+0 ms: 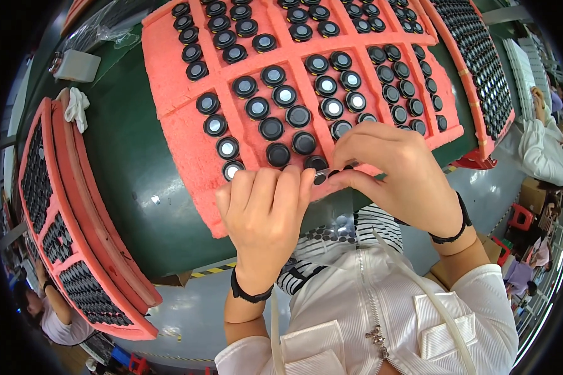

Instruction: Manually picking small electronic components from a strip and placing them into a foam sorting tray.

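A clear film sheet (339, 226) with rows of dark round dots hangs over the front edge of the pink foam tray (191, 164). My left hand (263, 203) is closed on its upper edge, thumb toward the middle. My right hand (399, 170) pinches the same edge between thumb and forefinger, just right of a few small black dots (334, 172). Round black parts sit in the tray's compartments; many have a shiny silver centre, like this one (285, 95), while others, such as this part (278, 154), are plain black on top. My fingers partly hide the nearest parts.
The tray lies on a green tabletop (122, 159). Stacked pink trays (84, 250) of black parts stand left, another such tray (481, 69) right. A white box (77, 66) and white cloth (76, 109) are at the far left. Co-workers sit at both sides.
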A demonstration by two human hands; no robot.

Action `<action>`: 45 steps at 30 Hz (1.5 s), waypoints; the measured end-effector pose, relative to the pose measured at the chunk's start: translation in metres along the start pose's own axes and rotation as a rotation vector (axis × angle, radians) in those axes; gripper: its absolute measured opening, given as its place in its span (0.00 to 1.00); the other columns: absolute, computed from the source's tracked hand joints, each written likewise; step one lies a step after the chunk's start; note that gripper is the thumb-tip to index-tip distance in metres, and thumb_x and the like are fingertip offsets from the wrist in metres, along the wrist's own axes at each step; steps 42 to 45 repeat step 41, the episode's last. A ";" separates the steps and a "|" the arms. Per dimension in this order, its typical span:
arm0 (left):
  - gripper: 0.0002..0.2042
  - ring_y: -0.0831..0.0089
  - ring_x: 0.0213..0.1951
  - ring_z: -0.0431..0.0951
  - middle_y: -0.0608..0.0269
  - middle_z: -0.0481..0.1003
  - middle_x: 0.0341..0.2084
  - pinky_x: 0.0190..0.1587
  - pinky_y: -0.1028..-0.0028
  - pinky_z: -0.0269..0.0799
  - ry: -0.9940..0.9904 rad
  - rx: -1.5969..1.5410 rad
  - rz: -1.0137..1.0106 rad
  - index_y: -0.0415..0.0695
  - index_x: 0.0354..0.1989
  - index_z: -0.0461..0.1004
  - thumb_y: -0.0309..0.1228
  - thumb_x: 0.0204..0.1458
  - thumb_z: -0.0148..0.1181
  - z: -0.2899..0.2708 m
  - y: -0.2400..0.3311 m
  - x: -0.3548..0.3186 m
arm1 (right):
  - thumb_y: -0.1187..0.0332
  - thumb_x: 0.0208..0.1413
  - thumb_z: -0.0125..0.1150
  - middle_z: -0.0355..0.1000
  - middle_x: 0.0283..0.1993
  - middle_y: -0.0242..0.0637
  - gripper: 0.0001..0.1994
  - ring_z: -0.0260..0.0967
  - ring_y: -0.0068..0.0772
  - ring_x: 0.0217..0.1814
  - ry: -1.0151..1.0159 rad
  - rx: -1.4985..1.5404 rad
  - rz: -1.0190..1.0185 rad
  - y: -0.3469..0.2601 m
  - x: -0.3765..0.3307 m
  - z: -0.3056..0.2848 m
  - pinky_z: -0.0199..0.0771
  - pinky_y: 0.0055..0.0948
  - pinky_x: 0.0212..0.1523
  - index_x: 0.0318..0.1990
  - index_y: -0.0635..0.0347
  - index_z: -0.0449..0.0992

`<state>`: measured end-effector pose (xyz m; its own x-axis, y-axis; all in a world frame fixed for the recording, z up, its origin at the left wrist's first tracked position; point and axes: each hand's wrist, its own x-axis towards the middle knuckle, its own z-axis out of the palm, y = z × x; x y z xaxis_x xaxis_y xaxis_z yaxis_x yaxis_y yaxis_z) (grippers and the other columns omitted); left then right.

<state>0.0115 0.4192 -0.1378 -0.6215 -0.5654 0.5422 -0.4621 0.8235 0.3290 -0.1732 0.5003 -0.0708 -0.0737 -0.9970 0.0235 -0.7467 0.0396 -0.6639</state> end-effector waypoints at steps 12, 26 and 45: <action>0.10 0.69 0.31 0.66 0.69 0.67 0.25 0.34 0.66 0.55 -0.063 0.022 -0.038 0.48 0.30 0.75 0.34 0.50 0.73 0.005 -0.005 0.004 | 0.80 0.48 0.72 0.77 0.37 0.38 0.09 0.78 0.40 0.38 0.064 -0.005 -0.015 0.000 0.001 0.011 0.80 0.32 0.39 0.36 0.66 0.78; 0.10 0.68 0.31 0.66 0.68 0.66 0.24 0.34 0.65 0.55 -0.104 -0.014 -0.063 0.48 0.29 0.75 0.34 0.52 0.72 0.009 -0.002 0.005 | 0.79 0.47 0.71 0.78 0.35 0.37 0.06 0.78 0.39 0.41 0.048 -0.157 -0.071 0.008 0.003 0.013 0.78 0.34 0.41 0.33 0.64 0.79; 0.11 0.67 0.38 0.71 0.63 0.79 0.48 0.41 0.66 0.62 -0.158 -0.100 -0.084 0.44 0.48 0.81 0.32 0.59 0.65 0.018 -0.014 0.018 | 0.66 0.51 0.77 0.82 0.42 0.35 0.06 0.77 0.35 0.44 -0.001 0.177 0.110 0.042 0.074 -0.008 0.72 0.35 0.47 0.32 0.55 0.85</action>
